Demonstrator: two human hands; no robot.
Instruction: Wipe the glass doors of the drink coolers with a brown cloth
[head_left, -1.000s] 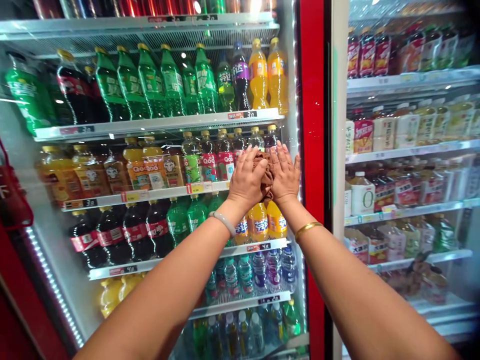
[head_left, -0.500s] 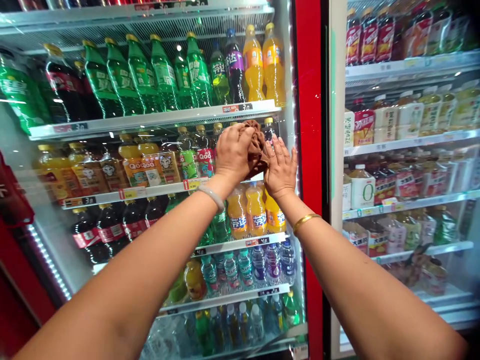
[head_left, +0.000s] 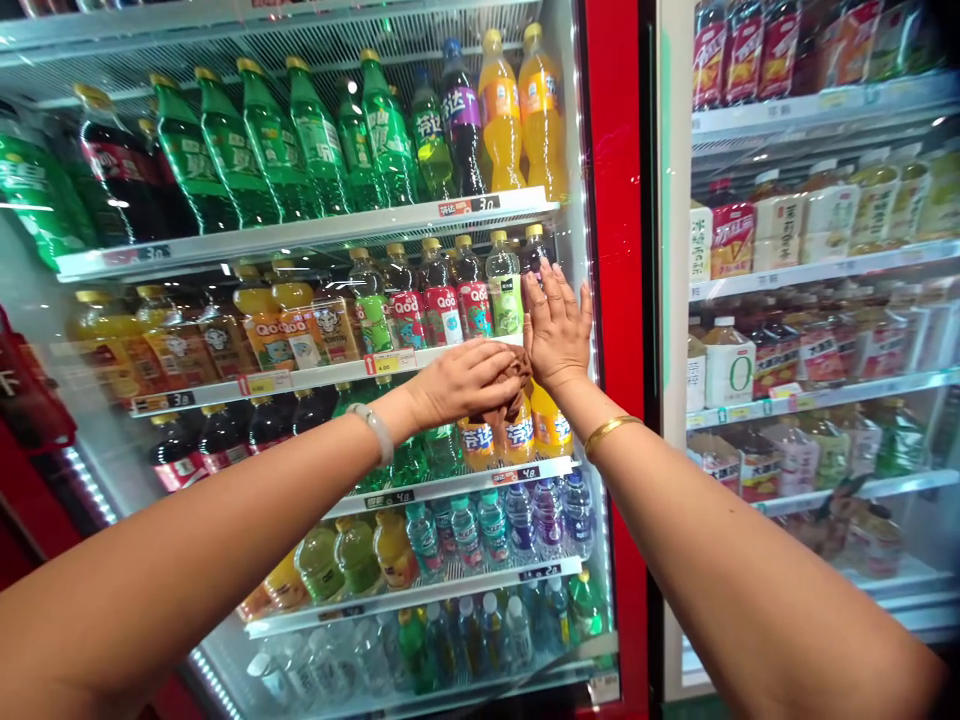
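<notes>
A crumpled brown cloth (head_left: 513, 385) is bunched under my left hand (head_left: 469, 380), whose fingers curl over it against the glass door (head_left: 442, 225) of a drinks fridge. Just to the right, my right hand (head_left: 556, 325) lies flat on the same glass, palm down, fingers stretched upward. Behind the glass, orange soda bottles (head_left: 517, 435) show partly below the cloth. A bottle with a green label (head_left: 505, 290) stands on the shelf above it. The part of the cloth beneath my left palm is hidden.
A red door frame (head_left: 619, 300) runs down the right side of the glass. Beyond it stands a second fridge with cartons and bottles (head_left: 806, 225). Several green soda bottles (head_left: 315, 140) line an upper shelf, and small water bottles (head_left: 465, 530) sit lower.
My left hand has moved down the glass with the brown cloth, uncovering bottles on the middle shelf. My right hand stays in nearly the same place.
</notes>
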